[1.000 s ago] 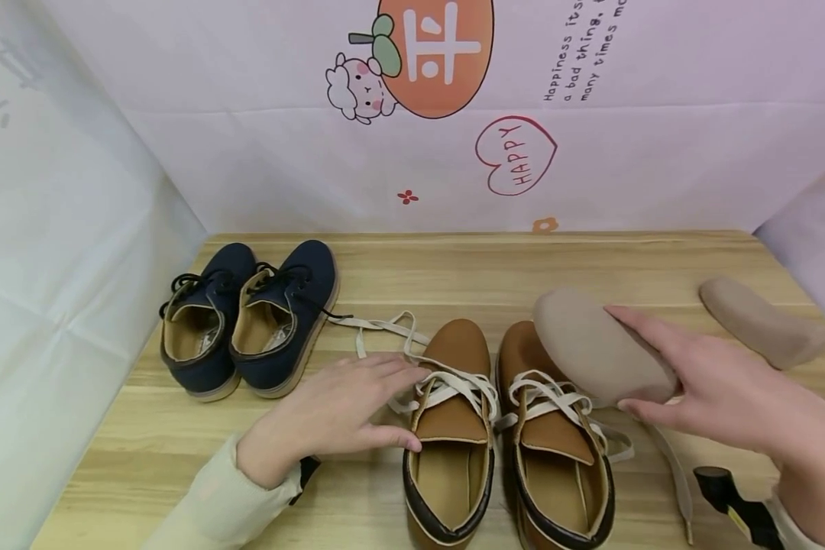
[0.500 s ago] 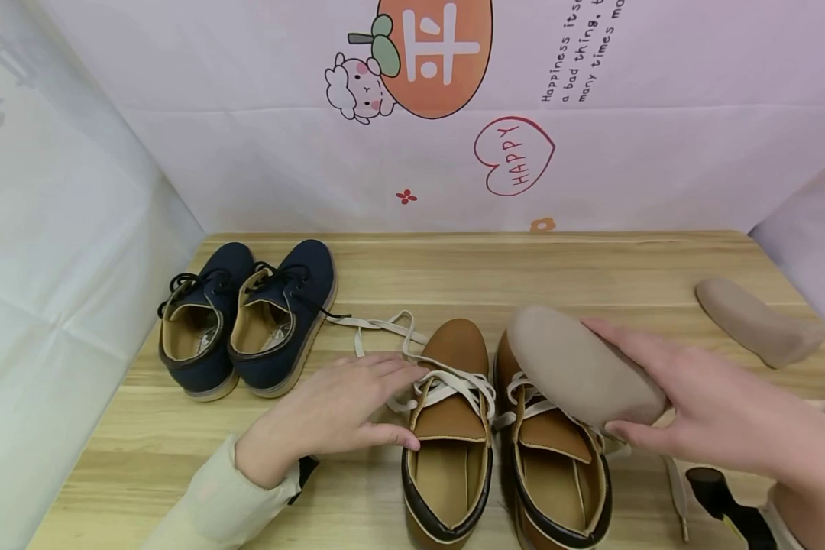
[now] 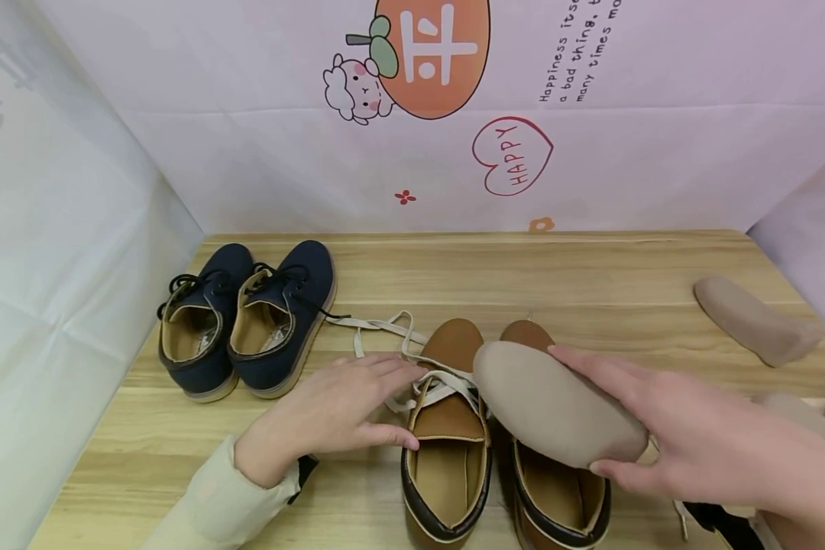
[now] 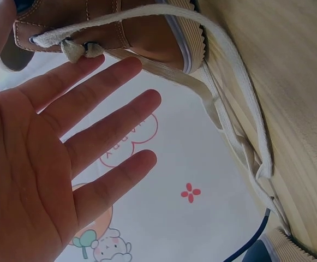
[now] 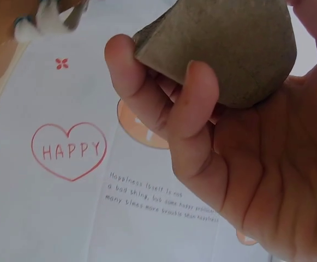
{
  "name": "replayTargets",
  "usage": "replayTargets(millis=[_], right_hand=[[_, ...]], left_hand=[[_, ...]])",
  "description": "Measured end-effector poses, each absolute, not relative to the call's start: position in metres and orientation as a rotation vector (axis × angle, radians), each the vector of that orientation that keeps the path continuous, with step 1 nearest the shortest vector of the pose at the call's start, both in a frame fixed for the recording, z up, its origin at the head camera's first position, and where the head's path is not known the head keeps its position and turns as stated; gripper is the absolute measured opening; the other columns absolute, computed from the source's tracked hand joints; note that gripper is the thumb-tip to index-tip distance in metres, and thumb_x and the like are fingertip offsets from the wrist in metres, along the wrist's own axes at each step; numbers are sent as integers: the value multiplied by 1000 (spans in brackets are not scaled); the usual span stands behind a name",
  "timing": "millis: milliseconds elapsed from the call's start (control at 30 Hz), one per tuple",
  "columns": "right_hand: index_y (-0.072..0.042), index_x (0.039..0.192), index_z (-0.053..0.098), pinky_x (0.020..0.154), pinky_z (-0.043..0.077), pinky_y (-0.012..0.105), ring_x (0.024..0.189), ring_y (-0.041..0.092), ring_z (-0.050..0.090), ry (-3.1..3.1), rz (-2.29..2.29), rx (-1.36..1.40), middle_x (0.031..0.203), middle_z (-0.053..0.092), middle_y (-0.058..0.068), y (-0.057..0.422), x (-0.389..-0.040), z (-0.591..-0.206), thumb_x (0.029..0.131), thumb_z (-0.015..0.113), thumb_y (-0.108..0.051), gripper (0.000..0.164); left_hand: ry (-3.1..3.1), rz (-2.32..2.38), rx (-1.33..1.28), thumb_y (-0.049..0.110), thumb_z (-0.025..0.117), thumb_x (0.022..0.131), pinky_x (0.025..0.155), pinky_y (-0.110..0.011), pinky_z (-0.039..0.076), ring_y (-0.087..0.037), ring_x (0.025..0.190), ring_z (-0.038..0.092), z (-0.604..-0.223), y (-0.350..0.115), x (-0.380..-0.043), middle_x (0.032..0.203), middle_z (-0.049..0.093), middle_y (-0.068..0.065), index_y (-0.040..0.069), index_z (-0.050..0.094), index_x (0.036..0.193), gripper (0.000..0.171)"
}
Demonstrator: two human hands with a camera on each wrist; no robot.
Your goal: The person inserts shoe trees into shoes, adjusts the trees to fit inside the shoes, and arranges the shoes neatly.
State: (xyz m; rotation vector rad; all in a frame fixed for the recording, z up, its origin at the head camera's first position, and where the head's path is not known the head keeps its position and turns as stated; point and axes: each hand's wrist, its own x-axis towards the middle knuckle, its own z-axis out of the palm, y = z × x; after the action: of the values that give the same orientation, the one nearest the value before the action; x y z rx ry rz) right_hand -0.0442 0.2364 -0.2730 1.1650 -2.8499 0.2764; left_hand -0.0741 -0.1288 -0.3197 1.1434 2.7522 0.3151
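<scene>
My right hand (image 3: 701,439) grips a beige moulded shoe filler (image 3: 557,405) by its narrower end, thumb on the near side. Its rounded end overlaps the right brown shoe (image 3: 525,334) in the head view, covering that shoe's laces and part of its opening. In the right wrist view, curled fingers wrap the filler's hollow-looking edge (image 5: 229,49). My left hand (image 3: 340,405) lies at the side of the left brown shoe (image 3: 447,424), fingertips by the white laces and thumb at the collar. The left wrist view shows the left palm (image 4: 27,164) with fingers spread straight.
Two navy shoes (image 3: 199,367) with black laces stand at the left. A loose white lace (image 3: 378,325) trails from the left brown shoe toward them. Another beige filler (image 3: 749,321) lies at the right, with more partly hidden near the right hand. A printed cloth (image 3: 282,168) hangs behind.
My right hand has carried the shoe filler left and toward me, from beside the right brown shoe's toe to over its laces and opening. My left hand has stayed put.
</scene>
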Motion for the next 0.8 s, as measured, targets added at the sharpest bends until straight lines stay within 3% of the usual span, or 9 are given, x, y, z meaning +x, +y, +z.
replayTargets(millis=[100,367,667,800], right_hand=[[-27,157,27,85,56,27,112,3,62,-2867,283,1188,141,55,-11,231,-39,-271,65,90,-43,113],[-29,158,23,82,56,25,108,-3,62,-2884,307,1291,134,56,-18,220,-28,-266,71,85,-54,110],[-37,158,17,82,56,29,115,1,59,-2982,192,1332,145,48,-19,216,-19,-269,71,81,-57,110],[-41,157,17,84,56,31,118,2,57,-3047,182,1364,145,47,-22,212,-15,-267,75,74,-65,103]], left_hand=[[2747,321,1142,70,57,86,105,-59,45,-28,140,46,-319,-129,-74,148,53,-7,18,48,148,81],[2742,318,1152,69,58,86,106,-57,45,-27,140,47,-319,-129,-75,147,54,-7,18,48,148,81],[2719,330,1157,72,53,87,108,-54,44,-27,140,46,-319,-129,-76,149,52,-7,18,48,148,82],[2718,329,1167,73,51,87,107,-54,45,-26,140,46,-319,-129,-76,149,52,-6,17,47,148,83]])
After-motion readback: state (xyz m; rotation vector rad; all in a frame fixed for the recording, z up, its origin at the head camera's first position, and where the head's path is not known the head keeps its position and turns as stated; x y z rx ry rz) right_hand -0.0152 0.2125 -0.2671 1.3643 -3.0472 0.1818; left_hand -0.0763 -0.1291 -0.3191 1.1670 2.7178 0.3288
